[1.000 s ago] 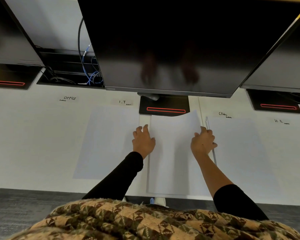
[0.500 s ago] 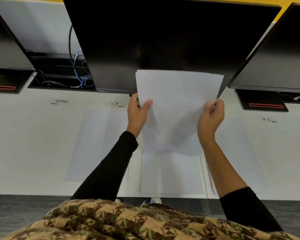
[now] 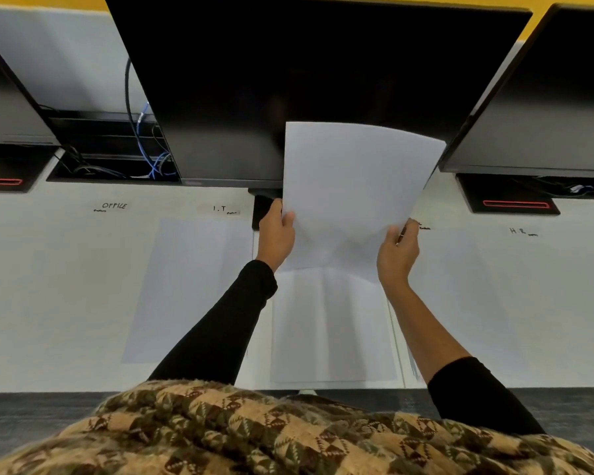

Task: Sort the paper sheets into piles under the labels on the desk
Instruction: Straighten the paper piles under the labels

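White desk (image 3: 48,286) with a row of dark screens at its back; centre monitor (image 3: 306,80) is the landmark. Person's view from above, black sleeves, patterned knit garment (image 3: 254,433) along the bottom edge.

Raised sheet (image 3: 354,186): blank white, held up off the desk in front of the centre monitor's lower right part, slightly curved, covering that corner of the screen. Left hand (image 3: 275,234) pinches its left edge, thumb on the front face, fingers behind. Right hand (image 3: 396,255) grips the bottom right corner, fingers curled round the edge; a thin dark item also sits in this hand, can't tell what.

Paper stack (image 3: 330,330) lies flat on the desk below the centre monitor, directly under the raised sheet, reaching to the near desk edge.

Below-left of the centre monitor: I.T label (image 3: 220,209) with a flat pile (image 3: 186,286) beneath it. Further left: OFFICE label (image 3: 114,205). Below-right of the centre monitor: a label (image 3: 422,227) mostly hidden by the right hand, with a faint flat sheet (image 3: 460,286) under it. Further right: H.R label (image 3: 518,231).

Blue cables (image 3: 151,159) hang in a tray left of the centre monitor. Black stand base (image 3: 511,200) with a red strip sits to its right.
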The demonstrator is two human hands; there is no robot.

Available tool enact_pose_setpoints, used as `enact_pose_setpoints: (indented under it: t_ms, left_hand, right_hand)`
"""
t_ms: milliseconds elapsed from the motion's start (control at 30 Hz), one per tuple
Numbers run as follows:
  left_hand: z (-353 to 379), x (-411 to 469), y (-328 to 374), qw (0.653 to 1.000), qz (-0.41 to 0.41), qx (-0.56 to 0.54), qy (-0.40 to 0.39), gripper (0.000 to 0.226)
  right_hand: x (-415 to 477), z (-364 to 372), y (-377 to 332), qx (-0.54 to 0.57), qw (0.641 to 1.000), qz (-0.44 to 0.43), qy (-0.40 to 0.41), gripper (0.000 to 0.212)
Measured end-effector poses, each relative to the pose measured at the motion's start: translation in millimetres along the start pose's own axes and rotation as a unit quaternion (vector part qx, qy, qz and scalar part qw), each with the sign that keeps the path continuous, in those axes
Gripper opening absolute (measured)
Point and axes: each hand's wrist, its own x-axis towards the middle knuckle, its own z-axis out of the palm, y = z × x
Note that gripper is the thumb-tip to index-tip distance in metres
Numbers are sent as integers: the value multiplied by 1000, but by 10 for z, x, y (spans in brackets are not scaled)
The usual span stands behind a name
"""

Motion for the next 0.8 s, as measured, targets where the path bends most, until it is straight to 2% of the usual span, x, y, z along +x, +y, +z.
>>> enact_pose_setpoints:
  t_ms: [100, 200, 300, 433, 533, 633, 800]
  left_hand:
    - [-100, -5, -88, 999, 15, 2, 30, 14]
    - [-306, -16, -123, 994, 28, 11, 102, 10]
    - [-603, -6, -109, 985, 2, 19, 171, 21]
    - [-1058, 30, -278, 968, -63, 33, 240, 36]
    - [-1306, -21, -520, 960, -107, 47, 254, 40]
    - [-1478, -124, -748, 955, -132, 63, 258, 39]
    - [-1711, -192, -1038, 953, -205, 68, 211, 37]
  right_hand:
    - [-13, 8, 30, -32, 999, -6, -12, 15]
    - [-96, 124, -36, -41, 998, -20, -41, 6]
    - [-243, 348, -170, -32, 994, -22, -107, 14]
    - [-513, 694, -282, -36, 979, 24, -198, 21]
    - [-714, 891, -238, -53, 961, 43, -268, 19]
    - [-881, 1065, -172, -85, 949, 46, -300, 18]
    - [-1059, 1312, -51, -155, 926, 66, -337, 17]
